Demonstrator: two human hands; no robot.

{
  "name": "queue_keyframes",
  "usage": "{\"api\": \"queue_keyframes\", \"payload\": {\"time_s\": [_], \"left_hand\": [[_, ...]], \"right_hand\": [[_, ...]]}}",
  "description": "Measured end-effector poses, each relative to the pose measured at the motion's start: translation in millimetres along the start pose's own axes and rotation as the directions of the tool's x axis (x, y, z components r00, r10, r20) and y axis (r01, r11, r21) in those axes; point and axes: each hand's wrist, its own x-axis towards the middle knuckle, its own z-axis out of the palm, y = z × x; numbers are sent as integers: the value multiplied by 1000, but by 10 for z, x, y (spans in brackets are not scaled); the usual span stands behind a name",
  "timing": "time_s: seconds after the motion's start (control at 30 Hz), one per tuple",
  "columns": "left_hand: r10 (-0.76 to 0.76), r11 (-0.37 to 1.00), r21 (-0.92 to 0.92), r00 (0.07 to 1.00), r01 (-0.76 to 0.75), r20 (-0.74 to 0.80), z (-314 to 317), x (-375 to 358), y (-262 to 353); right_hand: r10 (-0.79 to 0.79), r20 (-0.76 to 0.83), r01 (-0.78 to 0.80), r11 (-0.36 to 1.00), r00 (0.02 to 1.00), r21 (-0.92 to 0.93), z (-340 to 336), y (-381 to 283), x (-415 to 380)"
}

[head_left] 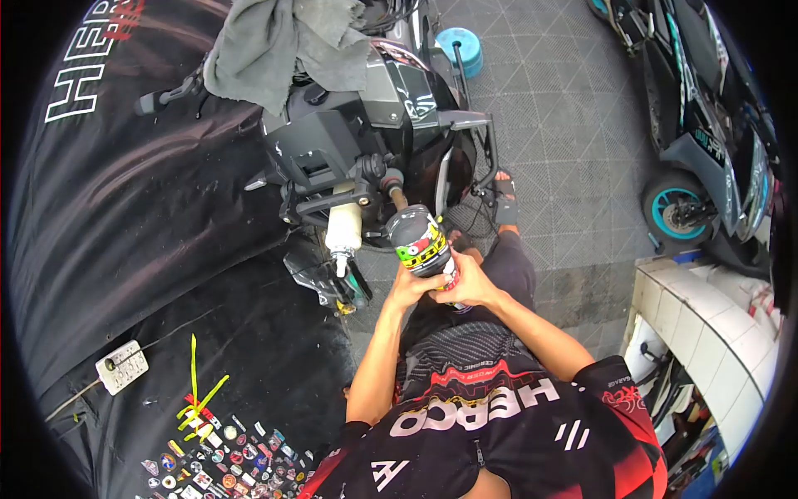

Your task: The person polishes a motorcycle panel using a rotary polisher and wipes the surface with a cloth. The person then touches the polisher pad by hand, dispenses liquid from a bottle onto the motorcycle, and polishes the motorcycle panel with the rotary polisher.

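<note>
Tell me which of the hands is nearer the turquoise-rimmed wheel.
Right. The right hand is on the wheel side of the sticker-covered dark object; the left hand grips that object's opposite side, farther from the wheel. Both hands are well clear of it.

A black container (418,237), colourfully printed, is held slanted at mid-view.

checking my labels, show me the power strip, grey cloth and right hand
Power strip (127,368): head view, on its white face
Grey cloth (270,50): head view, middle of the drape
Right hand (471,284): head view, middle of the hand
</note>
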Motion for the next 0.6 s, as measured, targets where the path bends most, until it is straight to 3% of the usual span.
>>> {"api": "queue_keyframes", "payload": {"time_s": [0.1,0.2,0.33,0.6], "left_hand": [[-5,999,50,1000,5,7,14,63,101],[-22,999,38,1000,22,10,41,162,252],[-14,991,130,999,7,48,-114,244,252],[-28,999,43,999,27,24,-77,27,171]], "right_hand": [[23,-24,-22,999,999,47,13,20,31],[-9,-63,5,998,998,-63,-27,-261,97],[15,-102,-14,1000,995,7,47,-240,159],[35,-111,-35,999,993,2,223,54,10]]}}
